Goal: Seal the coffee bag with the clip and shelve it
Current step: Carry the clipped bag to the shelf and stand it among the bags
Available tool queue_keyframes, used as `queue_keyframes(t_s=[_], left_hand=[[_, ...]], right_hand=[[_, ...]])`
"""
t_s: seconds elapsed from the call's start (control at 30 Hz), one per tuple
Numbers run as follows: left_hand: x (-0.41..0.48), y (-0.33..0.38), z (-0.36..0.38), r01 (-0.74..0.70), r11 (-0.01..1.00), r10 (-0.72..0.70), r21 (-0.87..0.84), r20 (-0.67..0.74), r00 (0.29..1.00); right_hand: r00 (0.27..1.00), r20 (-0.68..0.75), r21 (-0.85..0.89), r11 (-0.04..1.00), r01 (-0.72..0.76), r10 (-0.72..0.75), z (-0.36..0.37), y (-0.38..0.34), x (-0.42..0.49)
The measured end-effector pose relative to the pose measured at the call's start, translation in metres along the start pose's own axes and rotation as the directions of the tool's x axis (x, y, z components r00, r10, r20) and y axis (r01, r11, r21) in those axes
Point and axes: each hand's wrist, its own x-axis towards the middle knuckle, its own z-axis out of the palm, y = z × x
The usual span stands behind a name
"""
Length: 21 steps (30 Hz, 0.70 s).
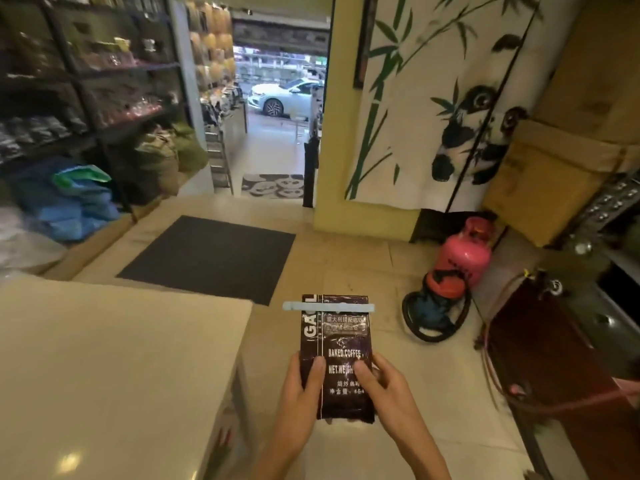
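Note:
A dark brown coffee bag (337, 344) with white lettering is held upright in front of me, above the floor. A pale blue clip (328, 306) lies straight across the bag near its top and sticks out on both sides. My left hand (300, 393) grips the bag's lower left edge, thumb on the front. My right hand (384, 389) grips the lower right edge the same way. Black shelves (86, 74) holding bags and jars stand at the far left.
A beige counter (104, 368) fills the lower left. A dark mat (211, 258) lies on the tiled floor ahead. A pink gas cylinder (462, 254) and a hose stand to the right, beside a dark cabinet (554, 358). Sacks sit below the shelves; a doorway opens ahead.

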Motion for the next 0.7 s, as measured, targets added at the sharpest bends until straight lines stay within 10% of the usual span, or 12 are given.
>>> queue_keyframes(t_s=[0.37,0.7], left_hand=[[0.237,0.07,0.002,-0.307,0.952,0.307,-0.009,-0.029,0.951],[0.463,0.134,-0.101,-0.169,0.985,0.163,-0.04,-0.112,0.98]], right_hand=[[0.927,0.341,0.05,0.988,0.145,-0.154,-0.017,-0.067,0.258],[0.757,0.653,-0.129,0.983,0.127,-0.012,0.08,-0.138,0.545]])
